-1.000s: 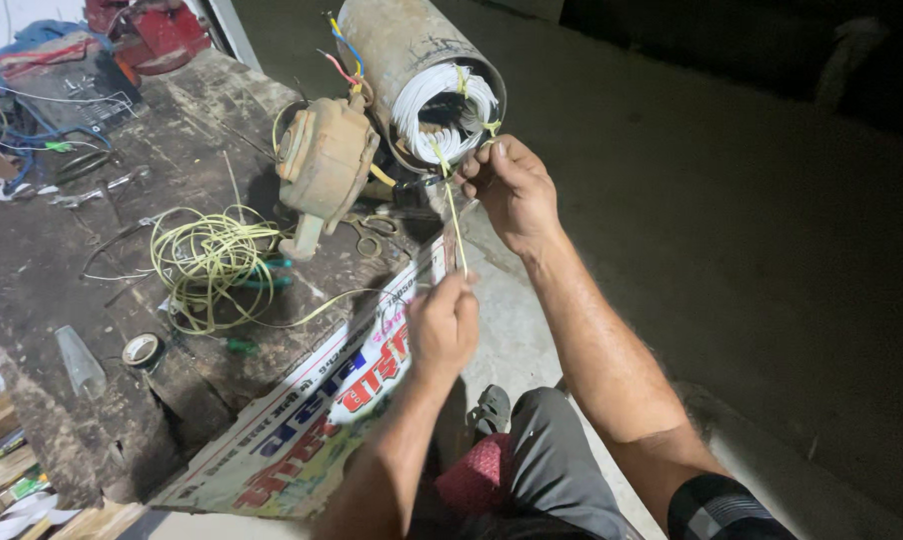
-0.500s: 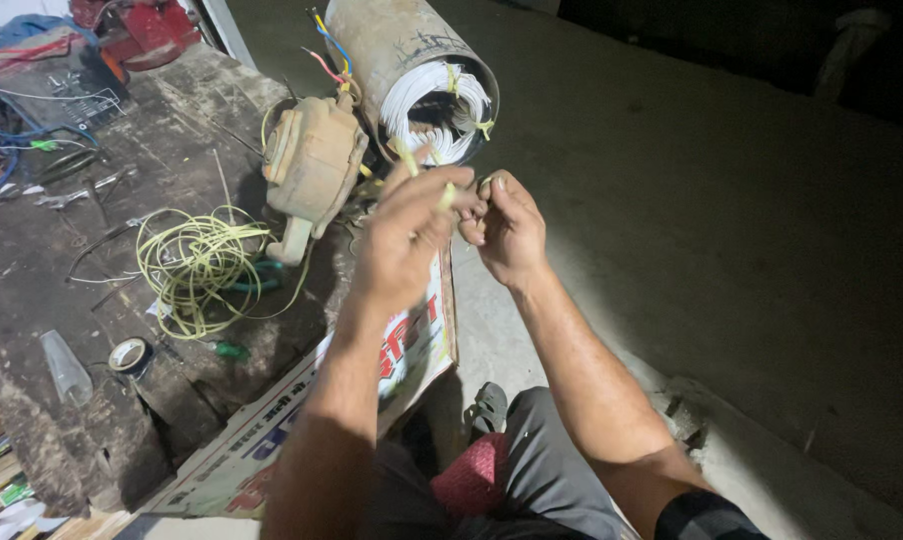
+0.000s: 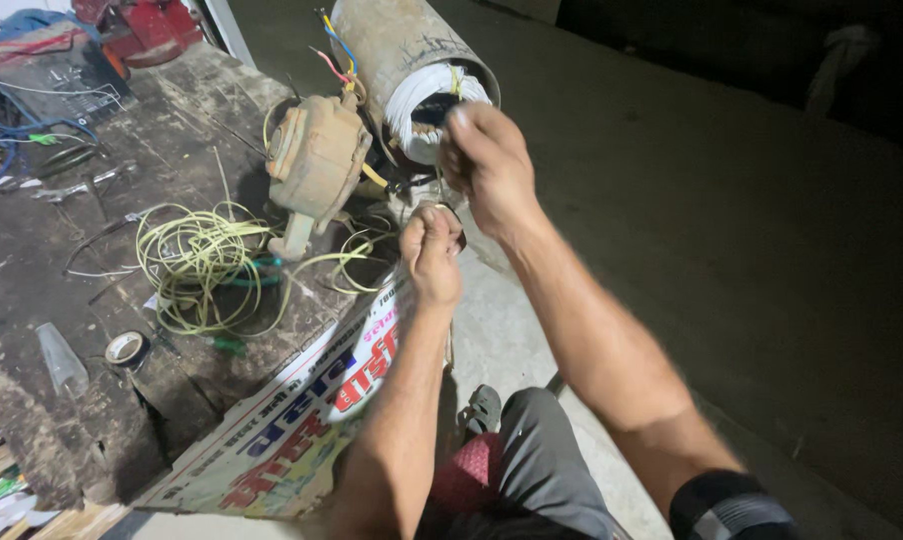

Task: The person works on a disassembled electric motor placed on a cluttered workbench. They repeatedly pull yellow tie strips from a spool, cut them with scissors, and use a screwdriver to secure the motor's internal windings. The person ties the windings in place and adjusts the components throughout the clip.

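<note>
both hands (image 3: 430,250) (image 3: 487,165) grip cord — at motor cylinder (image 3: 412,60).

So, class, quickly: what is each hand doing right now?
Left hand: closed in a fist on a thin cord.
Right hand: fingers closed at the motor cylinder opening; held thing unclear.

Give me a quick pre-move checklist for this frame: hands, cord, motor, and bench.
1. Right hand at the open end of the motor cylinder: ok, its fingers are closed at the white winding.
2. Left hand gripping: ok, fisted just below the right hand; what it grips cannot tell.
3. Cord taut between the hands: cannot tell, too thin to see.
4. Cylinder steady: cannot tell, it lies tilted at the bench edge.
5. Yellow cord coil apart from the hands: ok, lying on the bench.
6. Newspaper under the left forearm: ok.
</note>
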